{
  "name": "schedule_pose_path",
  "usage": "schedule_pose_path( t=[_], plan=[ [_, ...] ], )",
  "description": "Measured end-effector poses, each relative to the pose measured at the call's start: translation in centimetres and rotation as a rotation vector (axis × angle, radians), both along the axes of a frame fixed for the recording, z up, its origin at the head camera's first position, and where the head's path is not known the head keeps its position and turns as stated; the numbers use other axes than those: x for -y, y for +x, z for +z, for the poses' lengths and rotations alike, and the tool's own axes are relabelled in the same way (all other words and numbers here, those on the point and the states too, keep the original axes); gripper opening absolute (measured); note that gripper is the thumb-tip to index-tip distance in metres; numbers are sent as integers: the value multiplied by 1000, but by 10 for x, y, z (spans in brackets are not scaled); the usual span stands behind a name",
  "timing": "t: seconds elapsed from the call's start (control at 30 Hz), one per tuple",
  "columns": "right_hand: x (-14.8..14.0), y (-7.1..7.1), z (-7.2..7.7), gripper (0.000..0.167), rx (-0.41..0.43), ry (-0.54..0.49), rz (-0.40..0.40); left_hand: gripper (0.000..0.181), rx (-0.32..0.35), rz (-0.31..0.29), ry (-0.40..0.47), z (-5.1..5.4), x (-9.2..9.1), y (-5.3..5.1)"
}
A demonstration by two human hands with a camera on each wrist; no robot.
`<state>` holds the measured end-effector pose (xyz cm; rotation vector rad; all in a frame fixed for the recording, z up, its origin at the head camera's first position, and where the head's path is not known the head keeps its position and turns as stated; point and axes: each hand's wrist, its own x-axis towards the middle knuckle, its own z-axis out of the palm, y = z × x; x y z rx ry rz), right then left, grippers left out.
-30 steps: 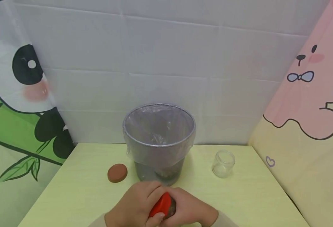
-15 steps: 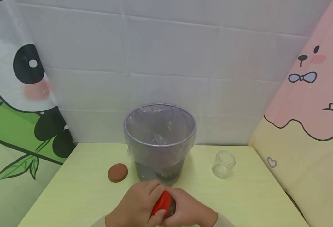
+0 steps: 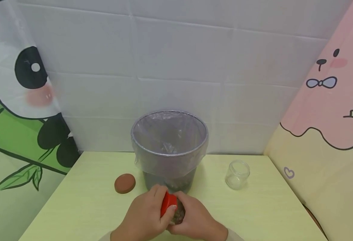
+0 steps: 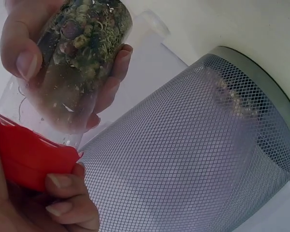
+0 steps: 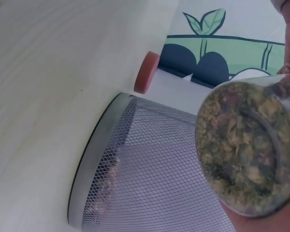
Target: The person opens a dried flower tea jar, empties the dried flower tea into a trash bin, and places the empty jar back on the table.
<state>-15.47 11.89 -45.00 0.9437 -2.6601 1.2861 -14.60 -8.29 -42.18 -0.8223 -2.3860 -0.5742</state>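
Observation:
A clear jar (image 4: 87, 53) part filled with dried herbs and flower buds is held in front of the bin, tilted, between both hands. My left hand (image 3: 144, 214) grips the red lid (image 4: 34, 157), thumb and fingers around its side. My right hand (image 3: 199, 217) holds the jar body, with fingers on one side and thumb on the other in the left wrist view. The lid sits at the jar's mouth; whether it is tight or loose I cannot tell. In the right wrist view the jar's herb-filled base (image 5: 246, 150) faces the camera.
A mesh bin (image 3: 170, 180) lined with a clear plastic bag stands just beyond the hands, some dried bits showing low inside it. Left of it lies a round brown lid (image 3: 124, 183). To its right stands a clear glass jar (image 3: 237, 174) on the pale yellow table (image 3: 74, 201).
Both hands have moved slightly up and toward the bin with the jar. The red lid has turned, and more of the herbs shows between the hands.

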Motion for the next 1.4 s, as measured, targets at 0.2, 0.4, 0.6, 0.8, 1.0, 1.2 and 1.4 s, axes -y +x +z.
schedule_pose_path(
  t=[0.2,0.4,0.6,0.8,1.0,1.2,1.4],
  plan=[
    [2,0,2,53,36,-35,17,29,45,-8,26,3,1,2],
    [3,-1,-2,53,76,-85,48,29,37,-21,34,4,1,3],
    [1,-2,-3,53,84,-121,58,50,-20,-93,36,9,4,4],
    [-3,0,4,56,135,-190,147,54,-45,-349,-13,20,15,0],
    [-3,5,7,58,349,-369,408,51,-29,-584,-47,21,20,2],
    [-1,7,7,49,391,-426,497,37,-216,-664,22,13,7,-1],
    [-4,6,5,53,322,-343,394,35,-237,-585,64,8,2,0]
  ],
)
